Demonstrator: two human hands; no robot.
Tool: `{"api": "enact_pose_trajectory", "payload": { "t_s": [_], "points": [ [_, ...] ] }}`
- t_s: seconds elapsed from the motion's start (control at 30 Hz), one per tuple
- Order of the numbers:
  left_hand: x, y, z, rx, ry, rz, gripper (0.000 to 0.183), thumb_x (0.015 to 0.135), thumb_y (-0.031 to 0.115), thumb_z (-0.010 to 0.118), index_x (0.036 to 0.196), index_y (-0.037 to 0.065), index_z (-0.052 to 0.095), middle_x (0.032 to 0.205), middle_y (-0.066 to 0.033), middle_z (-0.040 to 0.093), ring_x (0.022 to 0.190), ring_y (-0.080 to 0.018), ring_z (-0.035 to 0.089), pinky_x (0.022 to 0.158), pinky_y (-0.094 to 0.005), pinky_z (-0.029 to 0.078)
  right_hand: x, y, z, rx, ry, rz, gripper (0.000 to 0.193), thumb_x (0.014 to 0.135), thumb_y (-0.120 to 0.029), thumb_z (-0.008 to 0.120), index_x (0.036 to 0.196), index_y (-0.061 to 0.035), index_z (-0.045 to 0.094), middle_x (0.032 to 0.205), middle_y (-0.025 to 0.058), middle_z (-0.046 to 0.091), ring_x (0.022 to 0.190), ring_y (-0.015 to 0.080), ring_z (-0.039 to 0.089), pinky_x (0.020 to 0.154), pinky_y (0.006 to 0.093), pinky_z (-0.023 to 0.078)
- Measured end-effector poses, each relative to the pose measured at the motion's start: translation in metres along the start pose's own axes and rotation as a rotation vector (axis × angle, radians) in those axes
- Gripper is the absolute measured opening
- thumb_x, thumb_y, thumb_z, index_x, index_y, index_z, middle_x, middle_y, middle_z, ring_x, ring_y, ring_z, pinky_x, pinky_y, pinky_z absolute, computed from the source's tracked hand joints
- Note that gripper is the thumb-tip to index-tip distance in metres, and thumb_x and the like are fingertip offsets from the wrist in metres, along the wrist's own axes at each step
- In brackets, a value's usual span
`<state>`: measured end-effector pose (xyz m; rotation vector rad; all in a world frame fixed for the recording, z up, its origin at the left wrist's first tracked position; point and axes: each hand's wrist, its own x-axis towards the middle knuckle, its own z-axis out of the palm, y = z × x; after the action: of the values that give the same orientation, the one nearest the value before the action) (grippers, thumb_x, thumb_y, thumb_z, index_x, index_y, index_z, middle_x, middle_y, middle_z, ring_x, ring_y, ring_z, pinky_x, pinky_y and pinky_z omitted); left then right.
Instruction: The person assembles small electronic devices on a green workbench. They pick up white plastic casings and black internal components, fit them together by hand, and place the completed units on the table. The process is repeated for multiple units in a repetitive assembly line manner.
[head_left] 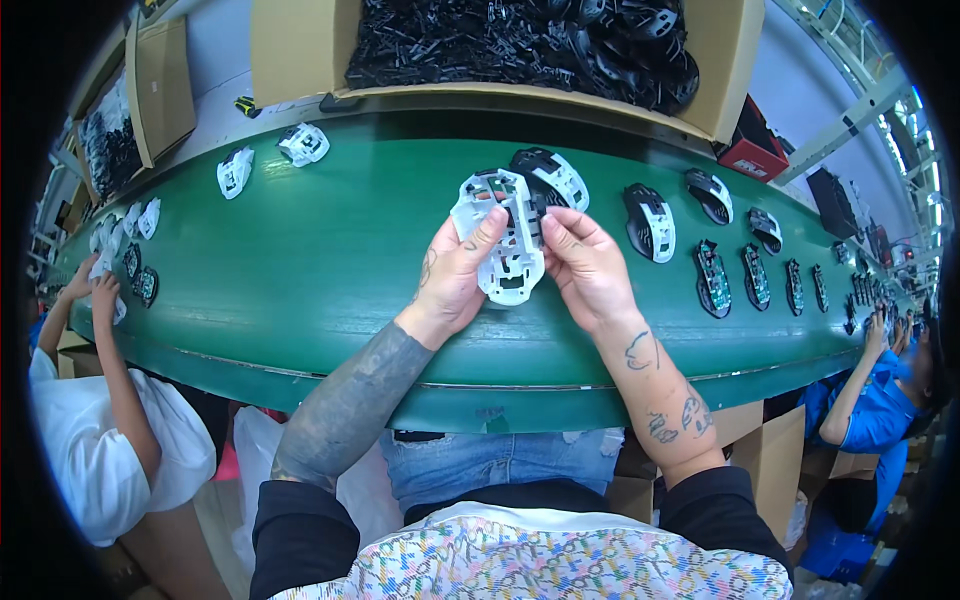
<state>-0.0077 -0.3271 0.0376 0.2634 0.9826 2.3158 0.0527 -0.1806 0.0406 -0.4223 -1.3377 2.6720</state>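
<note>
A white plastic computer mouse shell [515,281], full of cut-outs, is held up above the green belt with its openwork side facing me. My left hand [456,268] grips its left side, thumb laid over the frame. At the shell's right edge, my right hand [588,262] has thumb and fingers pinched on a small black plastic part [538,212]; most of that part is hidden by the fingers. Just behind the held shell lies a black-and-white mouse shell [556,178], partly covered by it.
Across the green conveyor belt [330,250] lie white shells [303,144] at left, black-and-white shells [651,222] and circuit-board bases [713,279] at right. A cardboard box [300,50] of black parts stands behind. Co-workers sit at left [110,430] and right [880,400].
</note>
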Motion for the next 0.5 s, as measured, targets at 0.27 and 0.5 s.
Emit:
{"api": "enact_pose_trajectory", "payload": {
  "t_s": [0.27, 0.5],
  "points": [
    [-0.004, -0.003, -0.006, 0.378, -0.021, 0.185, 0.041, 0.086, 0.021, 0.07, 0.118, 0.005, 0.049, 0.107, -0.0043, 0.06, 0.097, -0.0113, 0.058, 0.083, -0.0271, 0.049, -0.004, 0.006, -0.001, -0.214, -0.075, -0.095, 0.025, 0.087, -0.014, 0.068, 0.107, -0.0018, 0.059, 0.092, 0.0034, 0.064, 0.081, 0.0081, 0.059, 0.071, 0.0231, 0.049],
    [-0.002, -0.009, -0.01, 0.618, -0.007, 0.219, 0.07, 0.077, 0.031, 0.079, 0.126, 0.001, 0.038, 0.113, -0.0096, 0.056, 0.1, -0.0148, 0.057, 0.086, -0.0281, 0.047, -0.011, 0.004, 0.005, -0.086, -0.283, 0.123, 0.041, 0.098, -0.028, 0.046, 0.133, -0.0065, 0.044, 0.108, 0.0017, 0.058, 0.094, 0.0094, 0.058, 0.077, 0.0271, 0.051]
  ]
}}
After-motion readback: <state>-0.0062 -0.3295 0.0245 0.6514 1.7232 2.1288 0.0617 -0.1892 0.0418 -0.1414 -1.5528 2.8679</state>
